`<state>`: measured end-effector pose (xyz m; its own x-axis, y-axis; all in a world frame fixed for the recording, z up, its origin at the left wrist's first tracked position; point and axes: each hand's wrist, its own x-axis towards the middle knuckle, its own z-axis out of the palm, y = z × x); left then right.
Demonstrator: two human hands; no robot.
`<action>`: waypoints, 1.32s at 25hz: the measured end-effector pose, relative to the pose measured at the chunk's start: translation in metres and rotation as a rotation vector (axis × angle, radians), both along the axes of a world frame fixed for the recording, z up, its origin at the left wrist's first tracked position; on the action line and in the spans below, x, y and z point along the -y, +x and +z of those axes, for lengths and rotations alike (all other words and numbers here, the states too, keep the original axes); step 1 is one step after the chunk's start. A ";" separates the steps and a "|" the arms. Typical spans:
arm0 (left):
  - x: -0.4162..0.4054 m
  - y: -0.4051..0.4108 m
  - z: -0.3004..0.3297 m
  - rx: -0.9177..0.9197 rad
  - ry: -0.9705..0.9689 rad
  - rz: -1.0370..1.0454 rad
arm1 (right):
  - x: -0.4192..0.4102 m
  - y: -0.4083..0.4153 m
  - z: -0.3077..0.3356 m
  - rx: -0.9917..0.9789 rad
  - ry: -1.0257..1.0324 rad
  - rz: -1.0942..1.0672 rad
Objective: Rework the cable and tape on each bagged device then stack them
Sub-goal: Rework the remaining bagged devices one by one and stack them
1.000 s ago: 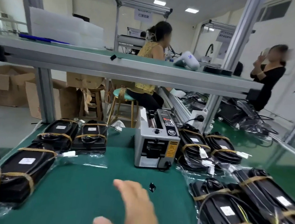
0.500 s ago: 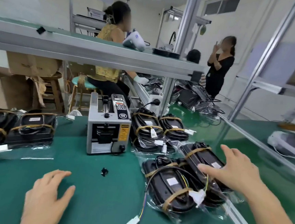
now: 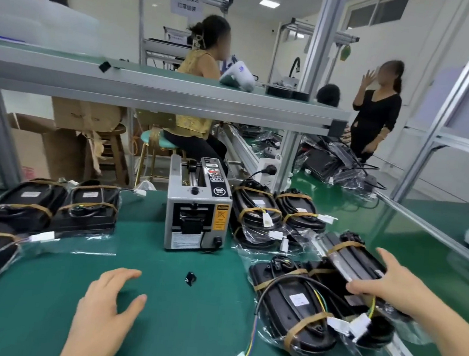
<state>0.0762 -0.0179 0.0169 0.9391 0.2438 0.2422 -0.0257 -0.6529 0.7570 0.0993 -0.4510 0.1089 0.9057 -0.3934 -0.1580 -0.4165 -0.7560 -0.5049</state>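
Black bagged devices (image 3: 296,305), bound with brown tape (image 3: 304,324) and coiled cable (image 3: 280,284), are spread flat in clusters across the green bench; one is tilted up at right.

Beside the right grip (image 3: 396,288), glossy black plastic devices (image 3: 296,305) sit in clear, crinkled film bags with matt brown tape bands; ahead of the left grip (image 3: 105,308), smooth matt green desk (image 3: 47,289) and a painted grey metal dispenser (image 3: 196,217).

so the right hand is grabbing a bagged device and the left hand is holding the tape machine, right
Not quite. The head view shows the left hand hovering open over the bare green mat, well short of the tape machine and touching nothing. The rest stands: the right hand is grabbing a bagged device from the pile on the right.
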 end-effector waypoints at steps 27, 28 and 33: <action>-0.056 -0.011 0.033 0.210 -0.607 -0.342 | -0.294 0.015 0.020 0.187 0.828 0.894; -0.056 -0.011 0.030 0.241 -0.653 -0.307 | -0.302 0.018 0.017 0.198 0.876 0.898; -0.065 -0.018 0.017 0.272 -0.737 -0.250 | -0.326 0.031 0.017 0.173 0.997 0.931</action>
<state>0.0586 0.0476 0.0339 0.9181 0.2211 0.3288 -0.3490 0.0579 0.9353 0.1306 -0.1254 0.1259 0.8068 0.5768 0.1278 0.1627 -0.0090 -0.9866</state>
